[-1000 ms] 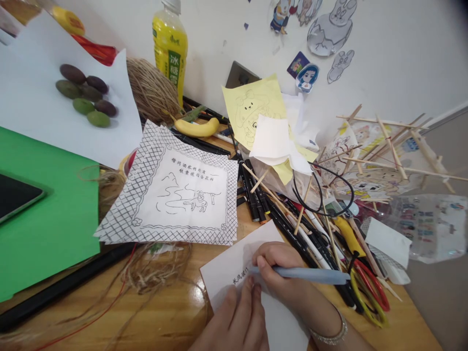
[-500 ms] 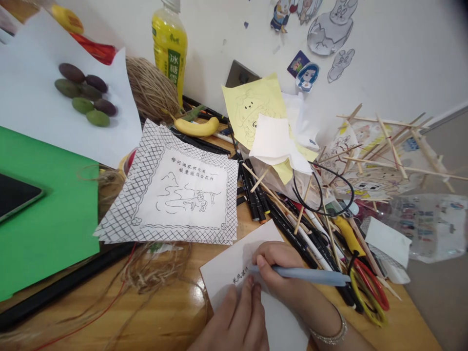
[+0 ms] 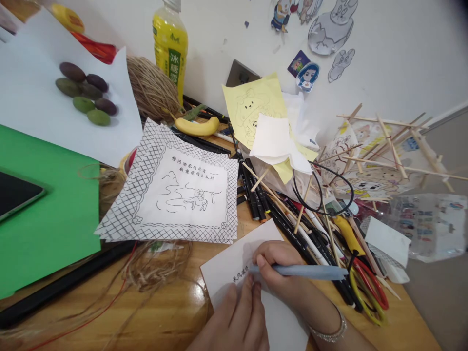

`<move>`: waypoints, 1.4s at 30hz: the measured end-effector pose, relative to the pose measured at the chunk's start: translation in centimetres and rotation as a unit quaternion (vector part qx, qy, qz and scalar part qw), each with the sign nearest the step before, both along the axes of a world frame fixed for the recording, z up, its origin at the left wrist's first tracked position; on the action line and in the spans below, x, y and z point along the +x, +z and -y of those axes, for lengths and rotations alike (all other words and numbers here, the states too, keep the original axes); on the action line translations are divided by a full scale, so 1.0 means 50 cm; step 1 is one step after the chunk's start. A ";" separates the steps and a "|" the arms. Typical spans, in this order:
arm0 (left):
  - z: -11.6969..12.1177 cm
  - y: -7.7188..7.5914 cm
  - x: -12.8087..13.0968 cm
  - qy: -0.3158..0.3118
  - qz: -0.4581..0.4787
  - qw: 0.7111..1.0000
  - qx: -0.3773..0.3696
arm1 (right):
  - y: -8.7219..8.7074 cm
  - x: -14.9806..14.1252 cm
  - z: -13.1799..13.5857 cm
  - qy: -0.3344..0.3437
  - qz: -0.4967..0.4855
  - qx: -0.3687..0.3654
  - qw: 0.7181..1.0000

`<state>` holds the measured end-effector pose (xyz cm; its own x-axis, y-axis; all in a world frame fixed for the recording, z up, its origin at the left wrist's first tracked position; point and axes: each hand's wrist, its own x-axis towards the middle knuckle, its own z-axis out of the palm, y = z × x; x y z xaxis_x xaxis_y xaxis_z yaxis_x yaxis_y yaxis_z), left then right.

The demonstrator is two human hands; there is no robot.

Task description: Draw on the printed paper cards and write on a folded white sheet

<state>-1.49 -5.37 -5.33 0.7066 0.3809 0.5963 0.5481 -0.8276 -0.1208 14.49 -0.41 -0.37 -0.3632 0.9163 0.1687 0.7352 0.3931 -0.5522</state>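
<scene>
A light-blue pen (image 3: pixel 310 271) is gripped in my right hand (image 3: pixel 280 268), its tip down at a line of small black handwritten characters. Those characters stand on a white sheet of paper (image 3: pixel 283 321) lying on the wooden table. My left hand (image 3: pixel 239 317) rests flat on the same sheet, fingers stretched out and its fingertips just below the writing. Beyond the sheet lies a paper (image 3: pixel 186 195) with a crosshatched border, a line drawing of hills and an animal, and two lines of characters. The pen tip itself is hidden by my fingers.
Several black markers (image 3: pixel 292 229) and wooden sticks crowd the right side, beside scissors (image 3: pixel 365 292). A stick frame (image 3: pixel 395 146) stands behind. Left are green card (image 3: pixel 51 219), a phone (image 3: pixel 18 195) and twine (image 3: pixel 146 273). Behind are a banana (image 3: pixel 197 126) and a yellow bottle (image 3: pixel 170 48).
The blue pen's rear end has tilted very slightly while its tip stays at the writing. Both hands keep almost the same place on the sheet.
</scene>
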 end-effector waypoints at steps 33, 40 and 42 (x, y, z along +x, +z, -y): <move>0.003 -0.002 -0.001 0.003 -0.001 1.000 0.006 | -0.009 0.006 0.002 -0.017 -0.005 0.005 1.000; -0.002 -0.002 0.000 0.005 0.000 1.000 0.010 | -0.009 0.007 0.002 -0.017 -0.031 -0.003 0.999; -0.003 -0.002 0.000 0.003 0.002 1.000 0.009 | -0.013 0.007 0.002 -0.025 -0.057 -0.008 0.998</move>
